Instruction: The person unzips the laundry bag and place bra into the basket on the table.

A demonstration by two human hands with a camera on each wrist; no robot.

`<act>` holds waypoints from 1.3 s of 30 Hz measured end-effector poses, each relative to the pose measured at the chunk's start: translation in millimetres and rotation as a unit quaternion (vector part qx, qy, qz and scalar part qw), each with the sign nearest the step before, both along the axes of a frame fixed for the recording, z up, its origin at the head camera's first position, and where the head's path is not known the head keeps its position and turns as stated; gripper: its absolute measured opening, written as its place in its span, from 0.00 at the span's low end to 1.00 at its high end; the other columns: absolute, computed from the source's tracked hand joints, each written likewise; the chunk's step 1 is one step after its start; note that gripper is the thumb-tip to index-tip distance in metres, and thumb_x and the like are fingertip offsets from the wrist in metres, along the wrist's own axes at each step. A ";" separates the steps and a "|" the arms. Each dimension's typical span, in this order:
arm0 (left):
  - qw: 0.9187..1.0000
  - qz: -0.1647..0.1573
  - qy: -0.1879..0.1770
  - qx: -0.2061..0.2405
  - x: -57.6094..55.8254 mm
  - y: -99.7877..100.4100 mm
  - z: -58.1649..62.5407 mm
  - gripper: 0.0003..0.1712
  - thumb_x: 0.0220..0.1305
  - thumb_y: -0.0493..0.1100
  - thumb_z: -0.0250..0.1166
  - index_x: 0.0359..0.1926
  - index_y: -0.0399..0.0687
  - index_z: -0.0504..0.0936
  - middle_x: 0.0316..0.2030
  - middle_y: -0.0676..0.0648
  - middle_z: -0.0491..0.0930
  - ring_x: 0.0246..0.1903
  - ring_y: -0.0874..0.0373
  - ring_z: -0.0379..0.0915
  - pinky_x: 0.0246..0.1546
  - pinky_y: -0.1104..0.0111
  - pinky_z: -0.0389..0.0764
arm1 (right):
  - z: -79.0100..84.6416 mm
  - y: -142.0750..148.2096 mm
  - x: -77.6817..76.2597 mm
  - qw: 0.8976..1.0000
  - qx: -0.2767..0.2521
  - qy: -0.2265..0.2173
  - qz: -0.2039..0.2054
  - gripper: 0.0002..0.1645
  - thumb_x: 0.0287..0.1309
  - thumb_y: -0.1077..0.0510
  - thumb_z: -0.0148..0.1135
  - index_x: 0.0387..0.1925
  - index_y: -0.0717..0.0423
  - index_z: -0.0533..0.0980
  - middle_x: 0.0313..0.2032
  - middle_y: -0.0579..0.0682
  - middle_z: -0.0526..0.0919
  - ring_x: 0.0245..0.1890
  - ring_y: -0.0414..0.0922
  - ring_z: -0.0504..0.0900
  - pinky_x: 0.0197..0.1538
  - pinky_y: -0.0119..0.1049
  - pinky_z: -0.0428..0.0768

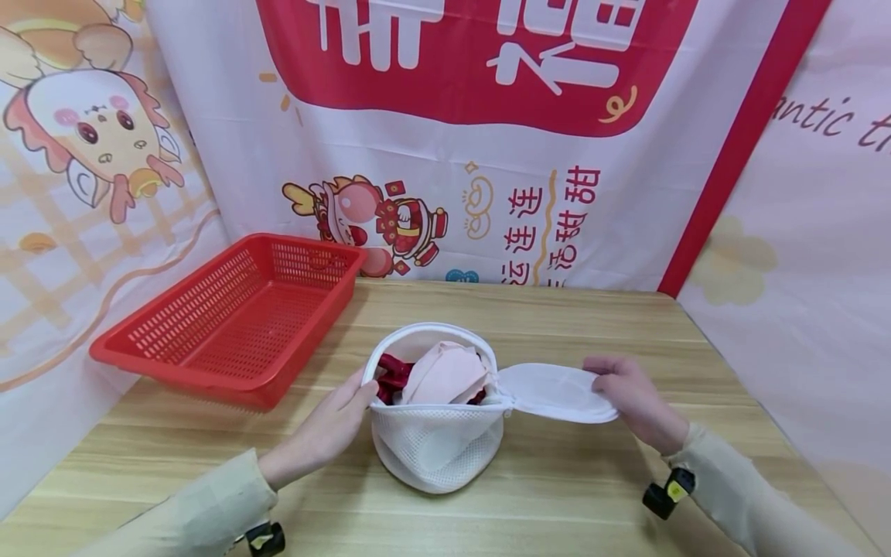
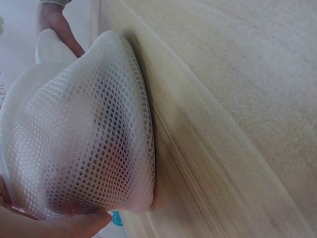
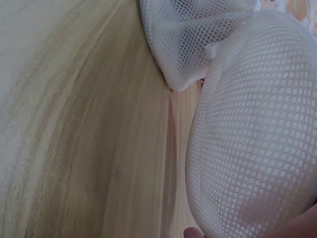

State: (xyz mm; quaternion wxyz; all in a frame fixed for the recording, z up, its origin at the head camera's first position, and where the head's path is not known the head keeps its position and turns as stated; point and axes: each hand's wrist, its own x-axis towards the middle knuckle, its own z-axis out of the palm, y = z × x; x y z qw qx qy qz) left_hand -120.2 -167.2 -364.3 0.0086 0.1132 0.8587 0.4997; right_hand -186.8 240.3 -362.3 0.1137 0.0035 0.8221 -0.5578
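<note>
A white mesh laundry bag [image 1: 438,445] stands on the table with its round top unzipped. Inside lie a pale pink cloth item [image 1: 445,375] and a shiny dark red one [image 1: 393,375], partly hidden below the rim. My left hand [image 1: 330,422] grips the bag's left rim, its thumb on the mesh in the left wrist view. The bag's mesh lid [image 1: 553,391] is folded out to the right, still joined at the rim. At its far edge, my right hand [image 1: 629,398] pinches it between thumb and fingers. The lid [image 3: 257,124] fills much of the right wrist view.
To the left rear, a red plastic basket [image 1: 278,340] with slotted walls sits on the wooden table [image 1: 557,480]. Printed cloth hangings [image 1: 418,147] stand behind the table and along both sides.
</note>
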 end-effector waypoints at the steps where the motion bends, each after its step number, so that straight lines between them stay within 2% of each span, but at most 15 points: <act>1: 1.000 0.000 0.000 0.000 0.0 0.0 0.1 0.29 0.78 0.43 0.44 0.75 0.38 0.54 0.71 0.38 0.57 0.70 0.47 0.50 0.67 0.52 0.52 | -0.5 -0.3 0.3 1.000 0.005 -0.001 0.001 0.29 0.63 0.73 0.44 0.66 0.78 0.59 0.63 0.74 0.64 0.49 0.53 0.76 0.43 0.35 0.80; 4: 1.000 0.002 0.000 -0.003 0.0 0.0 0.6 0.30 0.79 0.44 0.44 0.75 0.39 0.53 0.72 0.39 0.57 0.70 0.47 0.50 0.68 0.52 0.52 | -1.5 -1.0 1.5 1.000 0.020 0.003 0.007 0.29 0.64 0.71 0.45 0.66 0.77 0.59 0.63 0.73 0.64 0.51 0.56 0.73 0.47 0.39 0.78; 9: 1.000 0.007 -0.003 -0.008 -0.1 -0.1 0.8 0.30 0.79 0.44 0.44 0.75 0.40 0.53 0.72 0.39 0.57 0.70 0.47 0.50 0.68 0.52 0.52 | -1.4 -3.1 3.2 0.998 0.052 0.030 0.015 0.29 0.68 0.65 0.46 0.66 0.76 0.59 0.64 0.73 0.63 0.60 0.61 0.66 0.59 0.52 0.69; 12: 1.000 0.009 -0.004 -0.010 -0.2 -0.5 0.5 0.30 0.78 0.44 0.44 0.75 0.40 0.53 0.72 0.39 0.57 0.70 0.47 0.50 0.68 0.52 0.52 | -2.0 -4.7 3.5 0.996 0.075 0.038 0.021 0.30 0.68 0.63 0.48 0.66 0.76 0.58 0.64 0.74 0.62 0.62 0.64 0.64 0.62 0.57 0.65; 17: 1.000 0.010 -0.002 -0.011 -0.6 -0.7 0.0 0.30 0.78 0.44 0.44 0.75 0.39 0.53 0.72 0.39 0.57 0.70 0.47 0.50 0.68 0.52 0.52 | -5.3 -8.2 3.6 0.993 0.110 0.039 0.036 0.32 0.69 0.59 0.51 0.67 0.75 0.57 0.63 0.74 0.63 0.63 0.66 0.63 0.62 0.58 0.65; 28: 1.000 0.013 -0.006 -0.007 -0.2 0.1 0.9 0.30 0.78 0.44 0.44 0.75 0.40 0.53 0.71 0.39 0.57 0.70 0.47 0.50 0.68 0.52 0.52 | -0.8 -21.1 7.3 0.996 0.076 0.037 0.033 0.35 0.70 0.55 0.51 0.70 0.71 0.55 0.67 0.71 0.59 0.66 0.64 0.61 0.62 0.56 0.66; 31: 1.000 0.012 -0.005 -0.004 0.0 0.4 1.3 0.30 0.78 0.45 0.44 0.76 0.41 0.53 0.71 0.39 0.57 0.70 0.47 0.51 0.67 0.52 0.52 | 0.3 -25.8 8.2 0.995 0.069 0.058 0.036 0.34 0.70 0.55 0.52 0.69 0.71 0.57 0.67 0.71 0.61 0.67 0.63 0.61 0.64 0.55 0.65; 34: 1.000 0.013 -0.003 -0.003 0.0 0.6 1.1 0.30 0.78 0.45 0.44 0.75 0.41 0.53 0.71 0.39 0.58 0.70 0.47 0.51 0.67 0.52 0.52 | 1.9 -32.1 10.5 0.991 0.066 0.103 0.046 0.33 0.71 0.56 0.52 0.68 0.73 0.59 0.66 0.71 0.64 0.66 0.63 0.62 0.65 0.55 0.64; 39: 1.000 0.008 0.000 -0.001 -0.5 0.2 1.4 0.31 0.78 0.45 0.44 0.76 0.41 0.52 0.72 0.39 0.57 0.70 0.46 0.50 0.67 0.51 0.52 | 5.5 -45.2 18.2 0.975 0.072 0.190 0.085 0.32 0.70 0.56 0.55 0.67 0.71 0.61 0.66 0.68 0.65 0.66 0.63 0.64 0.63 0.55 0.66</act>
